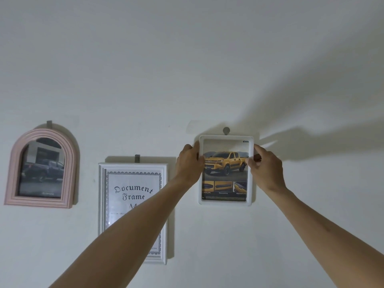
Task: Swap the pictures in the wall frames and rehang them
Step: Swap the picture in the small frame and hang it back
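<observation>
Two bare arms reach up and away from the bottom of the view. The left arm passes in front of the lower right part of a big white frame.

The left hand [189, 163] holds the left edge of a small white frame [226, 199], near the top. Its grip is clamped on that edge, with the thumb on the front and the fingers curled round the side. The right hand [267, 166] holds the right edge at about the same height. Its grip is clamped on the frame too, thumb in front and fingers behind.

The small white frame sits flat against the white wall [187, 59], straight up and down. It hangs just under a round gray hook [226, 130]. Inside it is a picture of a yellow pickup truck [225, 163], with three little pictures in a row below the truck.

To the left and lower down hangs the big white frame [133, 204]. The paper in it reads "Document Frame A4". A gray hook [137, 158] shows at its top.

Farther left hangs a pink arched frame [42, 166] with a dark picture of a pickup truck [44, 168]. A small gray hook [49, 124] sits at its top.

Long dark shadows of the arms spread over the wall to the upper right.
</observation>
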A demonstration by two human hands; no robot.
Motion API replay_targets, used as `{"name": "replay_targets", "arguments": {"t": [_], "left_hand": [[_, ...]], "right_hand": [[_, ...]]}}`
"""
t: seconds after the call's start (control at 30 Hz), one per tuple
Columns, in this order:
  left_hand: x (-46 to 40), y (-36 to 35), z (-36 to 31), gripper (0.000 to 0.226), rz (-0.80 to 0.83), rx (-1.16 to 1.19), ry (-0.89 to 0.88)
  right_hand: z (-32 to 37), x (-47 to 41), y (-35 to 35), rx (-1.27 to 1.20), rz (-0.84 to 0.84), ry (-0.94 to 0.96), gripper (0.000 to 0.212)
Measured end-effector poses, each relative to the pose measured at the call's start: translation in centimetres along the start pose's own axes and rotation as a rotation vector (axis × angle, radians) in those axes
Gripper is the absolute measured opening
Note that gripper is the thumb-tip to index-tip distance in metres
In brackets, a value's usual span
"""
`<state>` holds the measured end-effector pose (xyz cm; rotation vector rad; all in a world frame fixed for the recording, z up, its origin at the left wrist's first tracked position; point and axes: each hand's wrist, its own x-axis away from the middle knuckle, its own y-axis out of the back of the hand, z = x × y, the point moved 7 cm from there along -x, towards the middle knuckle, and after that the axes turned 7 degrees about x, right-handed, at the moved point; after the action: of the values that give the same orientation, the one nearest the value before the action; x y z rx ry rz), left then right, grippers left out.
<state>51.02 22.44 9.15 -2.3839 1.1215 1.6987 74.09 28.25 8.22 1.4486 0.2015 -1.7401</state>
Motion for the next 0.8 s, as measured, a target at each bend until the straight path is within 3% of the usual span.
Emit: {"name": "replay_targets", "arguments": {"t": [0.37, 0.57, 0.8], "left_hand": [[1.6, -0.2, 0.1, 0.042, -0.010, 0.043, 0.045], [1.9, 0.1, 0.0, 0.052, 0.038, 0.062, 0.074], [2.7, 0.1, 0.3, 0.056, 0.035, 0.095, 0.102]], "right_hand": [[-0.1, 1.1, 0.1, -0.044, 0.068, -0.077, 0.036], [0.1, 1.3, 0.4, 0.028, 0.106, -0.086, 0.030], [-0.4, 2.2, 0.5, 0.070, 0.156, -0.120, 0.053]]}}
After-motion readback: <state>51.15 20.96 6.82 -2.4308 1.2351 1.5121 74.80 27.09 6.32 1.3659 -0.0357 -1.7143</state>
